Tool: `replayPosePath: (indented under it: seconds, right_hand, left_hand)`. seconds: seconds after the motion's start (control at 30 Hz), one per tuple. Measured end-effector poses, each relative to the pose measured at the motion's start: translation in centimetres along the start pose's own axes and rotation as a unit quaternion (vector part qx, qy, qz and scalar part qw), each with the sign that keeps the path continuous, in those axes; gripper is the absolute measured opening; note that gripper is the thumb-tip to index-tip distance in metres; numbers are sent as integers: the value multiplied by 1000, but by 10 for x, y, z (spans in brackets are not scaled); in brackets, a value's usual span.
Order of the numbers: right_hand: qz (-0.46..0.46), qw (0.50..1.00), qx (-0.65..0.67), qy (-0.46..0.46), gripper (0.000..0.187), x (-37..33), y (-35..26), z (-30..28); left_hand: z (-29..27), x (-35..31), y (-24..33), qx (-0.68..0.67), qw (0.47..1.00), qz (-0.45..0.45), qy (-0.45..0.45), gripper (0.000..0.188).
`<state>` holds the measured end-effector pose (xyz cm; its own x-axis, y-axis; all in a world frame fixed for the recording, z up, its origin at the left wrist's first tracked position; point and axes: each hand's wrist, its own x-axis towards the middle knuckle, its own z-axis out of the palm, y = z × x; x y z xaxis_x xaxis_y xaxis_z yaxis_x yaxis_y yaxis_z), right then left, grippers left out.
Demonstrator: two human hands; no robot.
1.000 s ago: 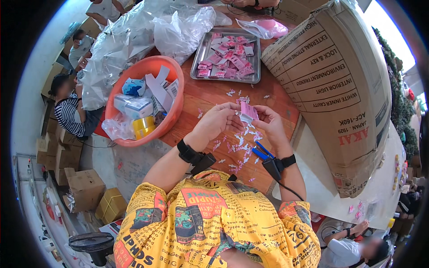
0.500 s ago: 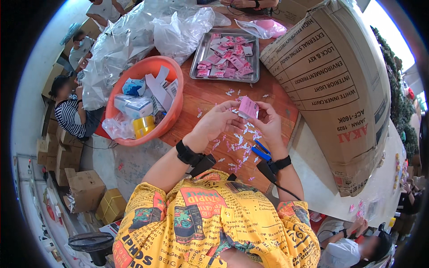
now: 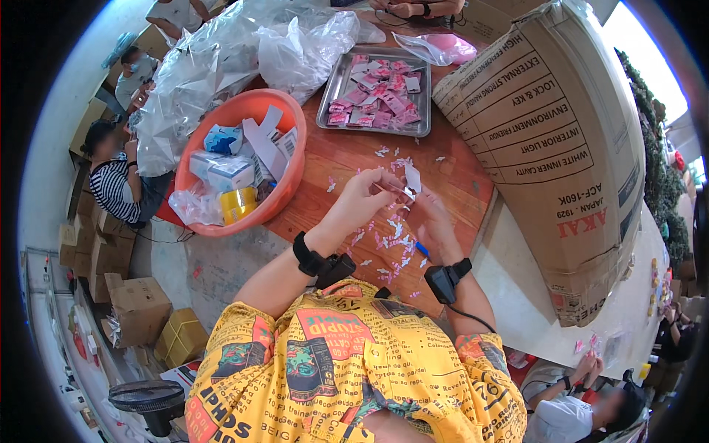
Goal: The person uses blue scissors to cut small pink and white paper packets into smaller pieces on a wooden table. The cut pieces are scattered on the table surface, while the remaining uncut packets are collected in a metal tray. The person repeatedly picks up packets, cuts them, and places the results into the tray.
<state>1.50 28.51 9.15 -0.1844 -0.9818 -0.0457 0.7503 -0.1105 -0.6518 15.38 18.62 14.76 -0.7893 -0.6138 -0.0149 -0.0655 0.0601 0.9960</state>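
Above the wooden table, my left hand (image 3: 362,203) and my right hand (image 3: 434,220) meet at a small folded card (image 3: 413,177). Its pale side faces up now; its front was pink a moment ago. Fingers of my left hand pinch at the card's lower left edge, and those of my right hand close on its lower right. My fingers hide part of it. Beneath them, small pink and white scraps (image 3: 391,240) lie scattered. A blue-handled tool (image 3: 422,249) rests beside my right wrist, mostly covered by that hand.
A metal tray (image 3: 323,111) of pink cards stands beyond my hands. To the left is an orange basin (image 3: 297,148) with boxes and tape, beside clear plastic bags (image 3: 199,81). A big cardboard box (image 3: 546,155) leans at the right. Other people sit around.
The card has turned from its pink front to its pale side and stands more upright. My right hand has rotated and lowered, covering more of the blue-handled tool.
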Motion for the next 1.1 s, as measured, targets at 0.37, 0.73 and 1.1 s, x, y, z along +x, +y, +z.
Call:
replayPosePath:
  seconds: [0.37,0.73,1.1]
  right_hand:
    - [-139,937,-314,67,27,5,-9,22]
    - [-152,952,-233,128,20,6,1,26]
    - [-132,951,-248,132,17,6,-11,38]
  left_hand:
    - [-6,-5,-5,109,980,116,123,16]
    - [-7,-5,-9,-123,990,-50,40,13]
    - [-7,-8,-5,-133,988,-71,18,13]
